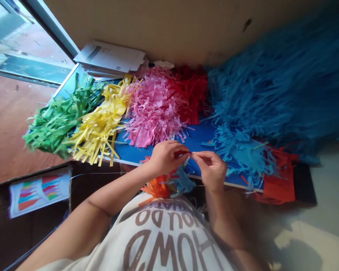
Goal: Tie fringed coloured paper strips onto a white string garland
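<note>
My left hand (pixel 167 157) and my right hand (pixel 213 169) meet over the front edge of the blue table (pixel 196 137). Both are closed in a pinch, fingertips touching or nearly so. Whatever sits between them is too small to make out. Just below hang an orange paper fringe (pixel 158 187) and a light blue fringe (pixel 183 182), close to my shirt. Behind my left hand lies a pile of pink fringed paper (pixel 155 105). Light blue fringed paper (pixel 240 150) is spread to the right of my right hand.
Green (pixel 59 116), yellow (pixel 103 118) and red fringe piles (pixel 190 92) cover the table's left and back. A large blue fringe heap (pixel 279 86) fills the right. Orange-red paper (pixel 279 177) overhangs the front corner. White boxes (pixel 110 56) stand by the wall. A string (pixel 94 173) runs below the edge.
</note>
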Motion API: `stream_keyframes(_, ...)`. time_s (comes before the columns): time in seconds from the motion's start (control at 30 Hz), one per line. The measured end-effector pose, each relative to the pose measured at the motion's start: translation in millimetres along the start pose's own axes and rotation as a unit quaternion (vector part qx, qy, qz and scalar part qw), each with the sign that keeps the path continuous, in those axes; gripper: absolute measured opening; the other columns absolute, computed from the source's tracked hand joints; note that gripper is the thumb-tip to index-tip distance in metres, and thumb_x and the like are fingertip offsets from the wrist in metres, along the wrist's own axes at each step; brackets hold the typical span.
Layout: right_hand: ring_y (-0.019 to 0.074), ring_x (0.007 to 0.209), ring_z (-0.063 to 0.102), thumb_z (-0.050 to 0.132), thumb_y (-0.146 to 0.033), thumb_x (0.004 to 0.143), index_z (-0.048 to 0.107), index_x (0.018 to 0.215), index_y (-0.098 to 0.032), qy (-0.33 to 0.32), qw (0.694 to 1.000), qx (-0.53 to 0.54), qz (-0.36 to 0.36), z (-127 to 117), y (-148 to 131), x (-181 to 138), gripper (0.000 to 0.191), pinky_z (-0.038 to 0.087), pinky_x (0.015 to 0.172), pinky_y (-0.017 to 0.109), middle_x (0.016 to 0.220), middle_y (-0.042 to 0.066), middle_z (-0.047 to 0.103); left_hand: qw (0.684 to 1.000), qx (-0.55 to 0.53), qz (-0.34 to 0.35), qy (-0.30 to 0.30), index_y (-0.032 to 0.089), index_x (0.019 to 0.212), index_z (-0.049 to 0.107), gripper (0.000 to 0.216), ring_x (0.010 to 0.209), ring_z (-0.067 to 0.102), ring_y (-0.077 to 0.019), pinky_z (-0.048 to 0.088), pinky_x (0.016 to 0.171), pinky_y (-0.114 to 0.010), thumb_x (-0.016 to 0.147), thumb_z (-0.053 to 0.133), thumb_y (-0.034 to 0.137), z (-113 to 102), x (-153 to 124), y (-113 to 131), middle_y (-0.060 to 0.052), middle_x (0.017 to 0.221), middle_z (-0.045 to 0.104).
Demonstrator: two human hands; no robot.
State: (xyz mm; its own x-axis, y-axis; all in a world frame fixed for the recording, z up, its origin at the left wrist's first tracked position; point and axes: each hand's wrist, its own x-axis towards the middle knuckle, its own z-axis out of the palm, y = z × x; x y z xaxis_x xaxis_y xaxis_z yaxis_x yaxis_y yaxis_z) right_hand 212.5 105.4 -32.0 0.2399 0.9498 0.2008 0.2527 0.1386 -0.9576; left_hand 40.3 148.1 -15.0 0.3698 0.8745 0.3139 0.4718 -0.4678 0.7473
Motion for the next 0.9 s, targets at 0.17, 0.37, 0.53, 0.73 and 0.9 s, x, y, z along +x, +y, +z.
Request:
stream_keyframes(0.17, 0.0172, 0.082, 0.072, 0.074, -0.025, 0.084, 0.075, 0.087, -0.025, 0.006, 1.000, 0.000, -0.019, 1.6, 2.9, -3.2, 0.004, 0.059, 0.078, 0.030, 0.085, 0.001, 0.077, 0.999, -0.033, 0.031, 0.008, 0.016, 0.084, 0.074, 0.015, 0.057, 0.057, -0.0096, 0.041, 0.056, -0.019, 0.088, 0.066, 0.028, 1.9, -0.8, -1.3, -0.002, 0.066, 0.066)
stream_keyframes(0.37, 0.0158, 0.075, 0.070, 0.076, -0.031, 0.081, 0.072, 0.087, -0.023, -0.054, 0.994, 0.072, 0.055, -2.2, 9.9, -0.2, 0.011, 0.058, 0.070, 0.027, 0.083, 0.001, 0.076, 0.997, -0.062, 0.005, -0.044, 0.016, 0.089, 0.073, 0.017, 0.067, 0.062, -0.0115, 0.044, 0.062, -0.020, 0.092, 0.066, 0.031, -2.6, -0.1, -2.1, -0.004, 0.076, 0.070)
stream_keyframes(0.53, 0.0162, 0.081, 0.070, 0.073, -0.031, 0.085, 0.070, 0.092, -0.023, -0.042, 0.995, 0.063, 0.059, 0.4, 13.2, -3.2, 0.012, 0.058, 0.076, 0.029, 0.090, 0.003, 0.075, 0.993, -0.102, -0.002, -0.064, 0.015, 0.090, 0.074, 0.015, 0.066, 0.063, -0.0108, 0.046, 0.061, -0.019, 0.091, 0.062, 0.024, -5.8, -1.7, -2.1, -0.005, 0.077, 0.071)
stream_keyframes(0.73, 0.0149, 0.082, 0.069, 0.072, -0.029, 0.086, 0.071, 0.094, -0.024, -0.075, 0.993, 0.072, 0.048, -1.0, 12.3, -1.6, 0.009, 0.057, 0.077, 0.027, 0.090, 0.001, 0.074, 0.996, -0.079, 0.017, -0.025, 0.017, 0.091, 0.075, 0.014, 0.066, 0.065, -0.0112, 0.048, 0.061, -0.019, 0.091, 0.063, 0.023, -2.8, -4.1, -3.6, -0.005, 0.077, 0.073)
stream_keyframes(0.9, 0.0150, 0.077, 0.070, 0.075, -0.031, 0.083, 0.070, 0.090, -0.023, -0.060, 0.994, 0.076, 0.056, -1.9, 11.0, -2.0, 0.011, 0.057, 0.074, 0.027, 0.085, 0.000, 0.074, 0.996, -0.075, 0.029, -0.030, 0.016, 0.089, 0.074, 0.011, 0.065, 0.065, -0.0112, 0.048, 0.061, -0.019, 0.090, 0.067, 0.024, -3.2, -3.2, -2.3, -0.005, 0.077, 0.072)
